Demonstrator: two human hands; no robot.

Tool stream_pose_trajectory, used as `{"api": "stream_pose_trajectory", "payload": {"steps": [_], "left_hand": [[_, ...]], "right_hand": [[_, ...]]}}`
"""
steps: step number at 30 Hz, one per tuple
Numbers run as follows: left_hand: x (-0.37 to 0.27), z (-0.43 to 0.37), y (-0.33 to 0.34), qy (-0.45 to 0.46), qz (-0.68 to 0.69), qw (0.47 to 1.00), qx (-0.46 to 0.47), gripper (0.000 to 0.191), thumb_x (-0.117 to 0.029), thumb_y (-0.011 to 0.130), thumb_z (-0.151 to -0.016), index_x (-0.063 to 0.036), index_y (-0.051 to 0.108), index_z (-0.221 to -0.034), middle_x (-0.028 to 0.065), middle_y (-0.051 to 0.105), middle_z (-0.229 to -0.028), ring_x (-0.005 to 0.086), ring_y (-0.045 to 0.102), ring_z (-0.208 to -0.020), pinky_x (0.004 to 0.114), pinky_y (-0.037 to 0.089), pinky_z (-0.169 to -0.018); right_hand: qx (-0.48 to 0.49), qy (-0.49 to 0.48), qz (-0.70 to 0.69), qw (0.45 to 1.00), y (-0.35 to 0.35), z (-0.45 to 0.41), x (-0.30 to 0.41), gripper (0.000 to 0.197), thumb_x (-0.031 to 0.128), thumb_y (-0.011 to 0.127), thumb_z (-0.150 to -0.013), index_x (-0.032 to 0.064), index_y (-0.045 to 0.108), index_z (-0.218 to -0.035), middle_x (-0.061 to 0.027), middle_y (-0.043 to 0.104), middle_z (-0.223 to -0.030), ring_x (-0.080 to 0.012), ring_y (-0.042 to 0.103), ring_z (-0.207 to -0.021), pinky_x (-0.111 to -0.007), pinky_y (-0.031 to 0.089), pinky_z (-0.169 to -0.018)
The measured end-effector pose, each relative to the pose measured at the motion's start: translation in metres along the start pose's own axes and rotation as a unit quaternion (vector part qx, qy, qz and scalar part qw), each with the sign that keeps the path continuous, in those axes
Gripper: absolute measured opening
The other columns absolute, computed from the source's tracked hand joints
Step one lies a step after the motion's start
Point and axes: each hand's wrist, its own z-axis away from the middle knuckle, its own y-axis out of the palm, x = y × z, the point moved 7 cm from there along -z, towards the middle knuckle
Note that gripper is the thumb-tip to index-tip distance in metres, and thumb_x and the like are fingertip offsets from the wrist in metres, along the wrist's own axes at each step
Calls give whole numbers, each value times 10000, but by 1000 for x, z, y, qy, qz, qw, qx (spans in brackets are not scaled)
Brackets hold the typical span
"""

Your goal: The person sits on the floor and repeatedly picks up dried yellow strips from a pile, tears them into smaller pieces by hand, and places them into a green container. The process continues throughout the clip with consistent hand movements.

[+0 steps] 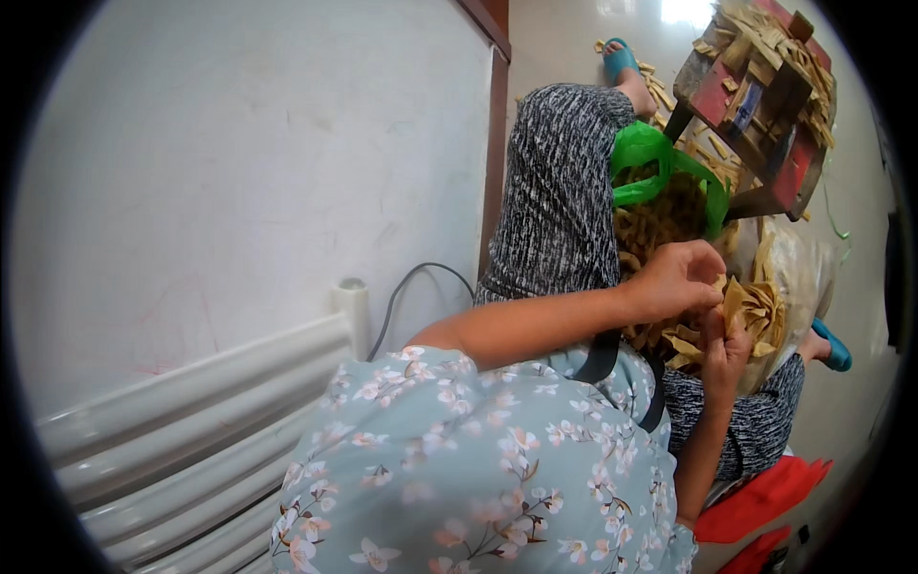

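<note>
My left hand (678, 280) and my right hand (726, 353) meet in front of my lap, fingertips close together. Between thumb and fingers each pinches at a thin, tan, sheet-like piece (731, 300); whether it is one piece or two is hard to tell. Just beyond the right hand, more folded tan pieces (766, 316) fill a clear plastic bag (807, 269). Below the left hand, short tan strips (667, 208) lie heaped in a shaded bag with bright green plastic handles (642, 147). My fingers partly hide the pinched material.
A small red-topped wooden stool (792, 168) holds a heap of tan strips (778, 43) and wooden blocks. Loose strips (656, 90) lie on the tiled floor. To the left are a white wall (251, 158), a radiator (215, 380) and a dark cable (401, 287). Red plastic (760, 502) lies at lower right.
</note>
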Motion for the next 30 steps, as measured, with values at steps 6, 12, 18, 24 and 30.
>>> {"api": "stream_pose_trajectory", "payload": {"steps": [6,12,18,24,30], "left_hand": [[-2,7,8,42,-78,993,81,212,-10,670,-813,41,693,-1018,109,724,-938,145,681,-882,290,551,-747],[-33,16,18,259,-291,918,70,270,-7,651,-711,7,700,-976,148,692,-879,297,694,-797,358,558,-720],[-12,7,5,-67,22,984,162,401,28,625,-896,-5,543,-1288,90,646,-1195,163,631,-1092,333,514,-971],[0,-13,7,-84,-22,992,96,380,-20,694,-892,5,564,-1248,92,687,-1090,157,665,-980,283,546,-857],[-7,-70,-45,12,-326,945,22,383,-48,697,-886,1,615,-1257,72,706,-1016,121,669,-868,253,526,-735]], "right_hand": [[-27,136,-323,936,2,16,-17,165,194,545,-1018,51,570,-941,15,506,-687,-54,398,-497,-196,300,-456],[84,167,-491,851,24,31,-27,293,324,487,-1033,81,541,-878,36,433,-547,-56,362,-430,-206,269,-402],[61,228,-330,914,26,17,4,281,297,578,-982,70,600,-817,46,448,-556,-59,370,-446,-222,264,-420],[37,204,-308,929,23,15,-9,307,320,573,-1017,26,653,-979,34,505,-632,-61,446,-525,-217,332,-482],[-97,115,-144,978,-24,19,0,357,331,540,-1035,1,640,-1132,28,532,-667,-65,490,-577,-227,397,-543]]}}
